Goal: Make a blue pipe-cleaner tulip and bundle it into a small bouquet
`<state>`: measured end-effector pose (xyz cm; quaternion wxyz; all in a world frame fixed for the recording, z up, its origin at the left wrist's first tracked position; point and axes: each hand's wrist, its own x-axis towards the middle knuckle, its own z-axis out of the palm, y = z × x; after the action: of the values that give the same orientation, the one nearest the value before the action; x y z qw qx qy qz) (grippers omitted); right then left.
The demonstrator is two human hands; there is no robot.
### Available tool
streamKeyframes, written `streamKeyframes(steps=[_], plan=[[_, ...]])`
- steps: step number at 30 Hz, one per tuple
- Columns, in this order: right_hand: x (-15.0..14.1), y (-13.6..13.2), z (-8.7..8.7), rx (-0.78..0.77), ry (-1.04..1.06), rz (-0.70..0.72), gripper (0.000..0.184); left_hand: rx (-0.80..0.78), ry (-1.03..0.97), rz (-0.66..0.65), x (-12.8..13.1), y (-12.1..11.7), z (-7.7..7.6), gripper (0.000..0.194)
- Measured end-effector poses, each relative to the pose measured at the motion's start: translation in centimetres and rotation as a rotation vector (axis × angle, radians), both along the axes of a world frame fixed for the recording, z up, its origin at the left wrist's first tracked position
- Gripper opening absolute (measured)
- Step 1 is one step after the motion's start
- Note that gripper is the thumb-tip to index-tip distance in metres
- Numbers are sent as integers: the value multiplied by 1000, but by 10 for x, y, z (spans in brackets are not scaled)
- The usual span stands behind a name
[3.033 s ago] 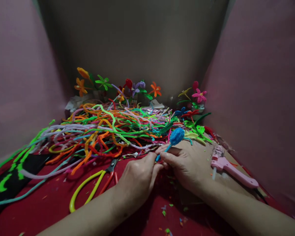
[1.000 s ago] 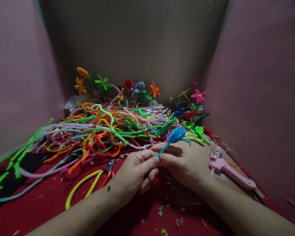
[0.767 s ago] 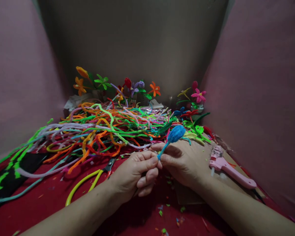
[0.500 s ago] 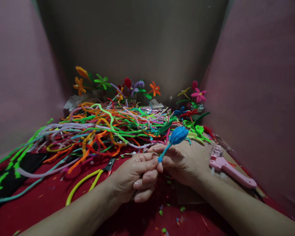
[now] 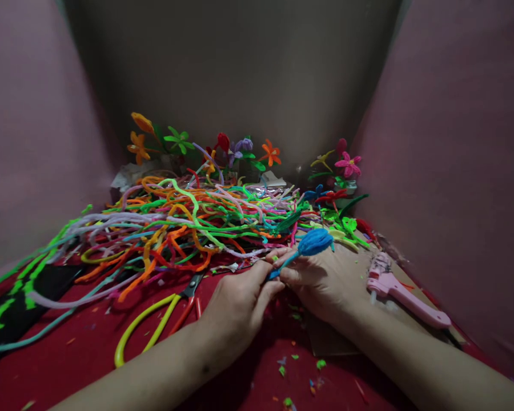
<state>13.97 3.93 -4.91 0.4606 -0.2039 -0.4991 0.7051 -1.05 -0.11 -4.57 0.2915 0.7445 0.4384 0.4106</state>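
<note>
A blue pipe-cleaner flower with a closed, bud-shaped head points up and to the right between my hands. My right hand pinches its stem just below the head. My left hand is closed at the lower end of the stem, its thumb and fingers pressed together there; the stem's tip is partly hidden by the fingers. Beside my left forearm lie scissors with yellow and red handles, partly covered by the arm.
A tangled heap of coloured pipe cleaners spreads behind my hands. Finished flowers stand along the back. At right, a pink glue gun rests on cardboard. Small green scraps dot the red cloth.
My left hand has turned over, back now upward, with its fingers reaching to the stem's end. The flower has tilted lower and shifted slightly right.
</note>
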Motion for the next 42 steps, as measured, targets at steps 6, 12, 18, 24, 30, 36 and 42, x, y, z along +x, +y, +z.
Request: streamKeyframes(steps=[6, 12, 18, 24, 30, 36, 42], plan=[[-2, -5, 3, -17, -101, -2, 13, -28, 24, 49, -1, 1, 0, 20], [1, 0, -8, -94, 7, 92, 18, -583, -387, -14, 7, 2, 16, 21], [2, 1, -4, -99, -26, 135, 20, -785, -699, -209, 2, 2, 8, 20], [4, -1, 2, -72, -65, 157, 9, -977, -835, -455, -1, 5, 2, 17], [3, 2, 1, -13, -58, 65, 9, -564, -388, -107, 3, 4, 4, 20], [0, -7, 25, 23, -354, -70, 6, 286, 273, 45, -9, 8, -10, 21], [0, -9, 28, 90, -349, -78, 8, -323, -127, 5, 0, 5, 8, 21]])
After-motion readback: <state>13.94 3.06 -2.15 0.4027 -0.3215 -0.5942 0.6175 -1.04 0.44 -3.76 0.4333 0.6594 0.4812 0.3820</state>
